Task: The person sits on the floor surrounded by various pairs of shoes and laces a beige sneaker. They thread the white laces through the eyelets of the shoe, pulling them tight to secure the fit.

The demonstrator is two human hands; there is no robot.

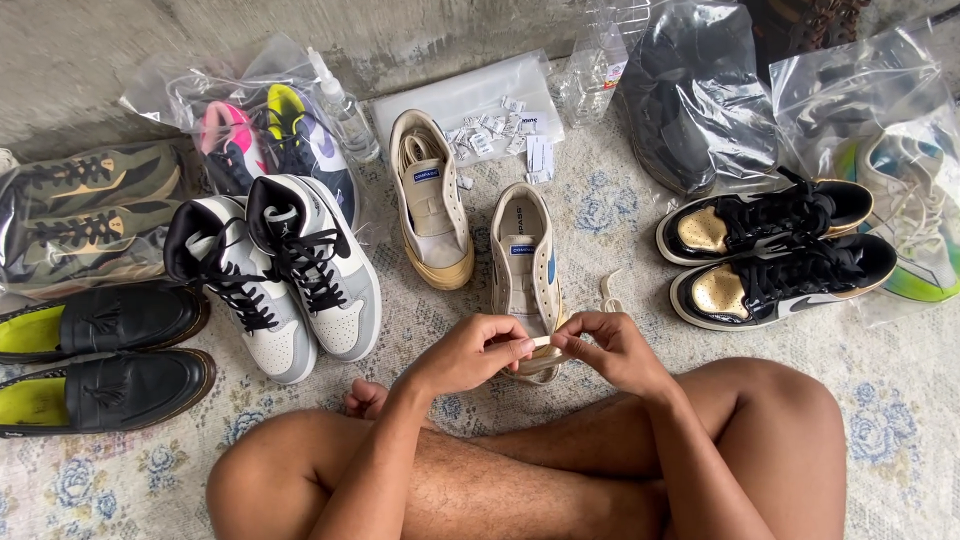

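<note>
Sitting cross-legged on a floral rug, the person has black tasselled loafers far left, then grey-and-white high-top sneakers. The left hand and right hand meet at the middle, fingertips pinching a flat cream shoelace over the toe of a cream low-top sneaker. Black-and-gold sneakers lie to the right.
</note>
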